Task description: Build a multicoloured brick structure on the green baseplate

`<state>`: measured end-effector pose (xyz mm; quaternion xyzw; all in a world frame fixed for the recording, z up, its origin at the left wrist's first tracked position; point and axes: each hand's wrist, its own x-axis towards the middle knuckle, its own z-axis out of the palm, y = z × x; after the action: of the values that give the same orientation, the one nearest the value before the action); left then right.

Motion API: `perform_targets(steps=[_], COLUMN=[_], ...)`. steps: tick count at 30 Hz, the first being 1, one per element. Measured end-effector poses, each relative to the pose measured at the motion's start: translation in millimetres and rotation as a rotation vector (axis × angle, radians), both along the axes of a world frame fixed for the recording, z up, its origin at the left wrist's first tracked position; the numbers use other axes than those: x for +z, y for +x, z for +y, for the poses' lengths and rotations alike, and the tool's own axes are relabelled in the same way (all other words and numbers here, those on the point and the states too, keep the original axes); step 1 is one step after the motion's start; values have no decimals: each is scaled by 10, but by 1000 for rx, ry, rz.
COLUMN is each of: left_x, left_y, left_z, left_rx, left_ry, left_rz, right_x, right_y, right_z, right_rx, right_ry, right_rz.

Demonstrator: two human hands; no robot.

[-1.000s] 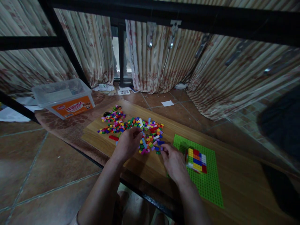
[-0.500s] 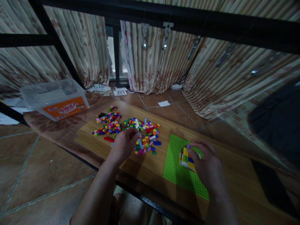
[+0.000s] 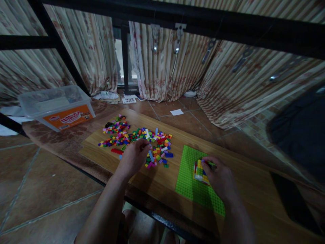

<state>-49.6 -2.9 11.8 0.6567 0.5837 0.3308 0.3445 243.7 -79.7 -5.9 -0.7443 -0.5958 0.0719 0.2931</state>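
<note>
My right hand bends over the green baseplate, its thumb and fingers pinched on a small purple brick. That brick is at the upper corner of a low block of toy bricks in yellow, white, blue and red, which sits on the baseplate. The hand hides part of this block, and I cannot tell whether the purple brick is pressed down. My left hand hovers at the near edge of the loose brick pile, thumb and fingertips closed together; whatever is between them is hidden.
A clear plastic tub with an orange label stands beyond the left end of the wooden tabletop. Near its right end lies a dark flat object. Striped curtains hang behind, and white paper lies on the tiled floor.
My right hand has lowered slightly toward the brick block, and its fingers have drawn in around the purple brick. My left hand stays closed by the pile. The view has shifted a little.
</note>
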Motion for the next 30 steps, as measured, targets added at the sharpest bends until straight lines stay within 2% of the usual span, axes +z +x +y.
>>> perform_targets(steps=[8,14,19,22,27,28,30], left_x=[34,1,7,3,-4,-2,-2], left_y=[-9,-16,-24,-20,-8,-7,-8], left_z=[-9,0,-6,-5,-11,-14,-19], left_rx=[0,11,17,21,26,28,26], left_ry=[-7,-6,-2,9,6,6,9], left_rz=[0,13,25,23,28,33,44], right_x=[-88,-69,-44,30,137,142,138], right_y=[107,43,73,54,-166,-235,-388], right_z=[54,48,-21,-56,-49,-40,-19], right_rx=[-12,-39,-36,-87,-220,-211,-124], right_ry=[-87,-55,-98,18,399,438,424], right_rz=[125,137,230,239,331,358,367])
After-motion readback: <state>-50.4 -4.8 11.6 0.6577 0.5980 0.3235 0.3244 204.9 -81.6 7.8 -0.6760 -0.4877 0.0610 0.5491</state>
